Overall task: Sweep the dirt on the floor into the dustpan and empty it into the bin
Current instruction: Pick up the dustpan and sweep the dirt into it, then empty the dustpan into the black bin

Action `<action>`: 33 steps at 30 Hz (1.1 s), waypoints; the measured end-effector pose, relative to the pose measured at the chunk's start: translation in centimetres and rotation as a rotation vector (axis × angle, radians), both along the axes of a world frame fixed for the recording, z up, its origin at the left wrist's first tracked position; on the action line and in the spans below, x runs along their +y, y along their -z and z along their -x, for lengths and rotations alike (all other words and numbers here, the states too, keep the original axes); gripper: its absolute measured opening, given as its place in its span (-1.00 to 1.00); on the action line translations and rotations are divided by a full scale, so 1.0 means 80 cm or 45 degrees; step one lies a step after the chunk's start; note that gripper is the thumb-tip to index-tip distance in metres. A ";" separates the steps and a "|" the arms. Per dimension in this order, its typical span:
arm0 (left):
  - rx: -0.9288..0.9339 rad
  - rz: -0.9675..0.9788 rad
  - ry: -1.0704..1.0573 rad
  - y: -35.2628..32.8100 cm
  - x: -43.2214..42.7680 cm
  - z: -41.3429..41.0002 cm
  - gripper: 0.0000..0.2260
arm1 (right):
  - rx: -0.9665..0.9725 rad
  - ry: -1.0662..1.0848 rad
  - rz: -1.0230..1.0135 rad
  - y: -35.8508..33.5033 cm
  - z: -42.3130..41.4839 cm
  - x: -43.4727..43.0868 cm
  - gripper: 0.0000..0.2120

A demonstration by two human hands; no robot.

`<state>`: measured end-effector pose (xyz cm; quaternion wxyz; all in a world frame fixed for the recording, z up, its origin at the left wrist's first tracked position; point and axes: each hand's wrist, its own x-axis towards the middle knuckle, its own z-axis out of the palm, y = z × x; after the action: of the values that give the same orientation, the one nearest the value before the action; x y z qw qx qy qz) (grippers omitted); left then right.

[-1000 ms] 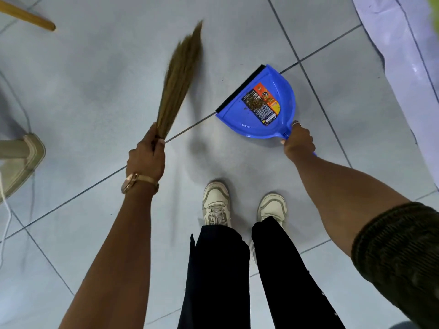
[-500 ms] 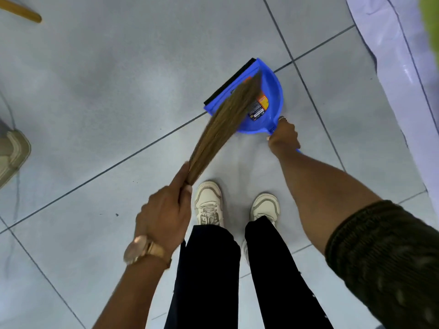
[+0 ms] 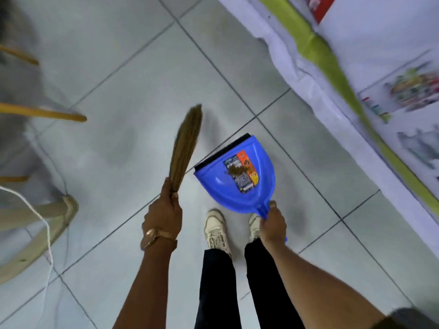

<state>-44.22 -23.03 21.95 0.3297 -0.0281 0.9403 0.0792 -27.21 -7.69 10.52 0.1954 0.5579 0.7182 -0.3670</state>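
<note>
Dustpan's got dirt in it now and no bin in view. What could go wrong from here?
1. The dirt lies loose mid-pan in the dustpan; if the right hand tips the black lip down, it could slide back out.
2. The broom in the left hand might flick debris when swung.
3. The white cord trails on the floor and could catch a foot.

Background stuff around the tiled floor (image 3: 133, 74)

Wooden stick (image 3: 47, 113) and a beige plastic stool (image 3: 35, 224) with a white cord (image 3: 46, 224) sat left; white-and-green printed sheet (image 3: 356, 91) lay along the right.
</note>
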 end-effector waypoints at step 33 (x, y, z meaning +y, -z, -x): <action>-0.071 0.324 2.076 -0.338 0.291 -0.465 -0.31 | -0.005 1.686 -0.063 -0.427 -0.519 -0.001 -0.72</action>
<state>-7.03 0.24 49.00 0.3013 0.6240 0.6588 -0.2928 14.28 -7.77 44.64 -0.0832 0.8865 0.2314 -0.3920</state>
